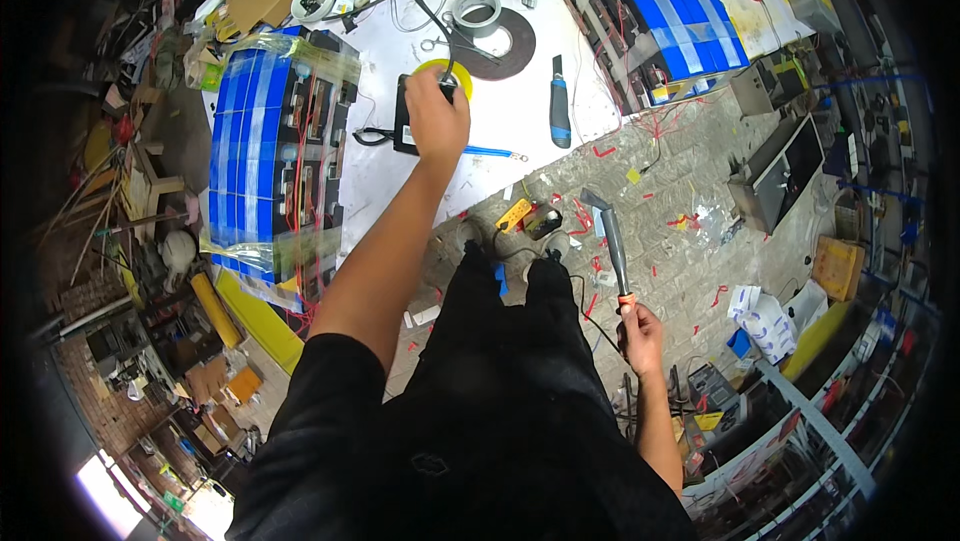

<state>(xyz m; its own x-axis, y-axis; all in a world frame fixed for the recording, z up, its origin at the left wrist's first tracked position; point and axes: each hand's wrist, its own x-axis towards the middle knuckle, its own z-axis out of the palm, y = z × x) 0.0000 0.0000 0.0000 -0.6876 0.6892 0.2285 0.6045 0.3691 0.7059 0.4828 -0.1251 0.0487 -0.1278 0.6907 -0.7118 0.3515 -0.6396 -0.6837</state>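
black casing of a box (405, 123) is partly covered by the left hand (437, 119); fingers are bent over it, though whether it is gripped or merely pressed cannot be told. the handle of a grey-shafted tool (617, 253) is mostly hidden by the right hand (643, 339), closed around it below an orange collar. the white tabletop (385, 184) is flanked by two blue-wrapped blocks (245, 141); room is left between its near edge and the tool, which is held over the littered floor (665, 261), well apart from the box.
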